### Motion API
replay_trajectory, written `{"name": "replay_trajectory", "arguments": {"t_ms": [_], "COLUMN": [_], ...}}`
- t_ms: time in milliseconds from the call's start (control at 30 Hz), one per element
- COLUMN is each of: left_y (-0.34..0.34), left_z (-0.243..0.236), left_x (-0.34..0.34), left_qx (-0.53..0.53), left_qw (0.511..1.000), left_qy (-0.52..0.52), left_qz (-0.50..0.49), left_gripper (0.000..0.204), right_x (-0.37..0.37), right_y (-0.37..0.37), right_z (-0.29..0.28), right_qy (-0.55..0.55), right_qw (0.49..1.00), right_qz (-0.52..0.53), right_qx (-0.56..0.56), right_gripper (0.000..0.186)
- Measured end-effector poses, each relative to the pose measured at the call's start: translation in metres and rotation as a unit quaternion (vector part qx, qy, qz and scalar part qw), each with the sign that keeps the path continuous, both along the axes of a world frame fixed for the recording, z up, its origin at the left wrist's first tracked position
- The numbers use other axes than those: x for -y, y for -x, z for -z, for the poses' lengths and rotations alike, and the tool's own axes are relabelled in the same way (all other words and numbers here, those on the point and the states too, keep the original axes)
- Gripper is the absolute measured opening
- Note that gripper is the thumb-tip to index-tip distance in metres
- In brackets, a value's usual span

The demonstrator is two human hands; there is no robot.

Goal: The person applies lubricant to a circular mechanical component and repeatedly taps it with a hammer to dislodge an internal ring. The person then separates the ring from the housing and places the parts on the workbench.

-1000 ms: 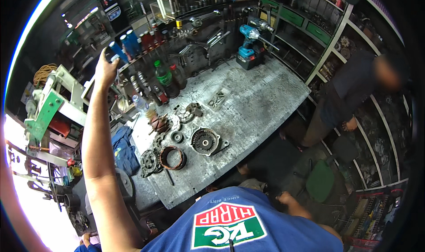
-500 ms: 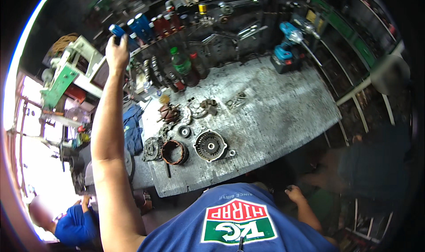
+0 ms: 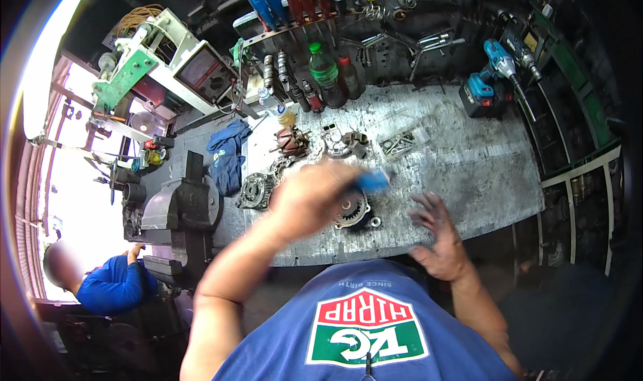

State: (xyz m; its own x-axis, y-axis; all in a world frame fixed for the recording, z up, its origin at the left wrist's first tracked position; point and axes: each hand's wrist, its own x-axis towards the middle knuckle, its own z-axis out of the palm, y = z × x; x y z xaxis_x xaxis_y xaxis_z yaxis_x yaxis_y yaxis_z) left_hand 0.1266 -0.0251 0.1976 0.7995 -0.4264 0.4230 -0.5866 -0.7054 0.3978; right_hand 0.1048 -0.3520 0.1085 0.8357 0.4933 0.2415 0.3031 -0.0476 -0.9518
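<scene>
My left hand [image 3: 311, 197], blurred by motion, is closed around the blue handle of a screwdriver [image 3: 374, 181] above the bench; its shaft cannot be made out. To its right, my right hand [image 3: 439, 247] is raised over the bench's front edge, empty, with fingers spread. Under the left hand, a round slotted metal housing [image 3: 353, 210] is partly covered. A small metal ring [image 3: 375, 221] lies beside it. Farther back are a copper-coloured rotor [image 3: 291, 142] and a metal end cover [image 3: 335, 143]. Another round housing [image 3: 254, 192] sits to the left.
Blue screwdrivers [image 3: 273, 1] and red screwdrivers [image 3: 301, 6] stand in a rack at the back. Bottles [image 3: 324, 69] stand below it. A clear tray of small parts [image 3: 403, 142], a cordless driver [image 3: 492, 69], a vise [image 3: 177, 210] and a seated person [image 3: 110, 284] surround the workspace.
My left hand has come down from the rack to above the bench with a blue screwdriver. My right hand has risen from beside my body toward the bench, its fingers now spread.
</scene>
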Motion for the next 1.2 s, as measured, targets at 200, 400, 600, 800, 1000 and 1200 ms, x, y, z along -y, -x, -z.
{"name": "replay_trajectory", "arguments": {"t_ms": [200, 400, 600, 800, 1000, 1200], "left_y": [0.07, 0.096, 0.093, 0.091, 0.087, 0.087], "left_z": [0.104, 0.168, 0.207, 0.212, 0.206, 0.205], "left_x": [0.034, -0.009, -0.005, -0.007, -0.008, -0.007], "left_qx": [-0.171, -0.275, -0.295, -0.276, -0.318, -0.297], "left_qw": [0.966, 0.921, 0.919, 0.925, 0.912, 0.918], "left_qy": [0.149, 0.069, 0.059, 0.063, 0.058, 0.059], "left_qz": [-0.12, -0.267, -0.256, -0.252, -0.251, -0.255], "left_gripper": [0.047, 0.079, 0.073, 0.066, 0.07, 0.07], "right_x": [-0.088, -0.088, -0.112, -0.125, -0.122, -0.122], "right_y": [-0.011, -0.035, -0.032, -0.029, -0.028, -0.032], "right_z": [-0.001, 0.009, 0.032, 0.037, 0.032, 0.032], "right_qy": [0.067, 0.059, 0.145, 0.159, 0.154, 0.165], "right_qw": [0.997, 0.986, 0.974, 0.964, 0.962, 0.965], "right_qz": [-0.012, 0.123, 0.06, 0.065, 0.054, 0.047], "right_qx": [0.044, 0.098, 0.163, 0.201, 0.221, 0.197], "right_gripper": [0.054, 0.032, 0.037, 0.038, 0.039, 0.038]}}
